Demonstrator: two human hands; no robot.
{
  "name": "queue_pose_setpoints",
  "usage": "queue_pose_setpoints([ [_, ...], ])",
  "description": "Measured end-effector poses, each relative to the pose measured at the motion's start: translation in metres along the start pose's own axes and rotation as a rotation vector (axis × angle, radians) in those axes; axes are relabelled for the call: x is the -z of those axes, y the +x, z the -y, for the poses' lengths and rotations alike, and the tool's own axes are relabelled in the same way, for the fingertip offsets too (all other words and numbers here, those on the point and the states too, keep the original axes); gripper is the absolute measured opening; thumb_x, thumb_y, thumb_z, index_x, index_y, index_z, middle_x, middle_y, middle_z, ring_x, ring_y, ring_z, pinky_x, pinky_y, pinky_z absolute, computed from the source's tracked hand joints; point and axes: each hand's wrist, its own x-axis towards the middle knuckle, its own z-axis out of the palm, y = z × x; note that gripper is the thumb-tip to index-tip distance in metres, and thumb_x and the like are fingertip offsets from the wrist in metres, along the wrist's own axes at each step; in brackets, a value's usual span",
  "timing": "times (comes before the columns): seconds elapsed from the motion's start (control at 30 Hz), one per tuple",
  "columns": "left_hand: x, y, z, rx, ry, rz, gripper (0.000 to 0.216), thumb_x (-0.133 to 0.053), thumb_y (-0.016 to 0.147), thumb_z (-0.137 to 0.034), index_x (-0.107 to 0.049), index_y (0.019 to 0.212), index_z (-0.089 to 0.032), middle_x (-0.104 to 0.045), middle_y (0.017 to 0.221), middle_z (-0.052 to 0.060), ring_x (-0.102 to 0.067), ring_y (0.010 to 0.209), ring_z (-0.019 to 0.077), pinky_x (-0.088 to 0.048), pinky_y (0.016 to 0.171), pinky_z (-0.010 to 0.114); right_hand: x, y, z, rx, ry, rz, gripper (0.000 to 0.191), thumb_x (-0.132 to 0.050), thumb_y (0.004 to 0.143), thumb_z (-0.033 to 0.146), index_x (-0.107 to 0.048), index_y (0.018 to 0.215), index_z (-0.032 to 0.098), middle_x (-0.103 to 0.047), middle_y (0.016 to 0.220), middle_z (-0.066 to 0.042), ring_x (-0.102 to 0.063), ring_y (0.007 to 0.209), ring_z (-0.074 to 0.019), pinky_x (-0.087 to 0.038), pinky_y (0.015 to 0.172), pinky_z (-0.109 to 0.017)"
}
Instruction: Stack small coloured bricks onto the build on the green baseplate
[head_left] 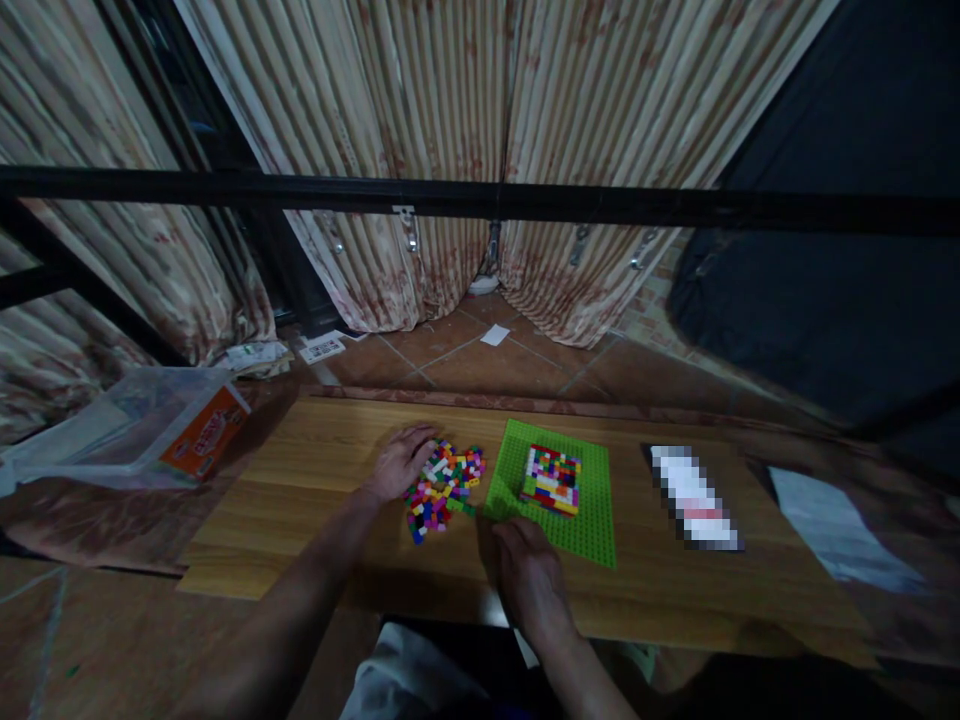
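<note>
A loose pile of small coloured building bricks (450, 485) lies on the wooden table. My left hand (401, 463) rests at the pile's upper left edge, fingers stretched out and touching the bricks. To the right of the pile is a green studded baseplate (596, 500), slightly turned. On it stands a low block of multicoloured bricks (553, 480), built into a rough square. My right hand (531, 572) is by the baseplate's near left corner, its fingers curled inward. Whatever may be between those fingertips is hidden in shadow.
Right of the baseplate lies a flat phone-like object (696, 498) with a pixelated screen. A whitish sheet (840, 530) is at the table's right end. A clear plastic bin (135, 425) with an orange label sits to the left. A dark rail (465, 195) crosses before the curtains.
</note>
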Motion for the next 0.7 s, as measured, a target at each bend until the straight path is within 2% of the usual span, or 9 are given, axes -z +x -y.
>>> queue_pose_setpoints([
  [0.13, 0.003, -0.004, -0.006, -0.03, -0.038, 0.015, 0.043, -0.037, 0.095, -0.045, -0.065, 0.119, -0.02, -0.067, 0.123, 0.007, -0.06, 0.118, 0.0213, -0.046, 0.106, 0.042, 0.009, 0.001, 0.005, -0.031, 0.112, -0.023, 0.029, -0.043, 0.093, 0.015, -0.072, 0.093, 0.021, -0.07, 0.091, -0.008, -0.066, 0.082, -0.0177, -0.054, 0.072, -0.028],
  [0.23, 0.005, -0.006, -0.006, -0.035, -0.076, 0.042, 0.044, -0.038, 0.095, -0.046, -0.064, 0.12, -0.021, -0.067, 0.124, 0.007, -0.06, 0.118, 0.0214, -0.045, 0.107, 0.041, 0.028, 0.006, 0.003, -0.158, 0.249, -0.099, 0.028, -0.046, 0.095, 0.021, -0.073, 0.093, 0.022, -0.071, 0.093, -0.007, -0.067, 0.087, -0.0181, -0.055, 0.076, -0.03],
  [0.37, 0.005, -0.008, -0.005, 0.019, -0.124, 0.034, 0.047, -0.038, 0.094, -0.05, -0.063, 0.121, -0.02, -0.067, 0.126, 0.007, -0.061, 0.116, 0.0233, -0.046, 0.106, 0.041, 0.065, 0.019, -0.02, -0.34, 0.398, -0.203, 0.02, -0.055, 0.092, 0.029, -0.074, 0.095, 0.025, -0.072, 0.099, -0.006, -0.066, 0.094, -0.0198, -0.054, 0.082, -0.034],
  [0.47, 0.003, -0.007, -0.003, 0.062, -0.156, 0.007, 0.05, -0.041, 0.092, -0.054, -0.063, 0.122, -0.02, -0.066, 0.126, 0.008, -0.062, 0.116, 0.0245, -0.046, 0.106, 0.041, 0.084, 0.032, -0.045, -0.456, 0.448, -0.261, 0.017, -0.061, 0.088, 0.033, -0.074, 0.09, 0.022, -0.072, 0.093, -0.006, -0.066, 0.088, -0.0202, -0.053, 0.078, -0.035],
  [0.57, 0.001, -0.006, -0.002, 0.072, -0.169, -0.005, 0.05, -0.045, 0.09, -0.055, -0.063, 0.121, -0.02, -0.066, 0.126, 0.008, -0.061, 0.117, 0.0251, -0.046, 0.107, 0.041, 0.089, 0.044, -0.06, -0.486, 0.451, -0.241, 0.017, -0.065, 0.084, 0.035, -0.075, 0.088, 0.021, -0.072, 0.091, -0.006, -0.066, 0.086, -0.0206, -0.052, 0.077, -0.035],
  [0.7, 0.0, -0.005, -0.001, 0.095, -0.178, -0.016, 0.049, -0.048, 0.089, -0.055, -0.064, 0.119, -0.019, -0.066, 0.125, 0.009, -0.062, 0.115, 0.0253, -0.047, 0.106, 0.041, 0.082, 0.057, -0.062, -0.458, 0.465, -0.154, 0.016, -0.064, 0.084, 0.034, -0.075, 0.089, 0.023, -0.072, 0.095, -0.006, -0.065, 0.093, -0.0215, -0.051, 0.084, -0.037],
])
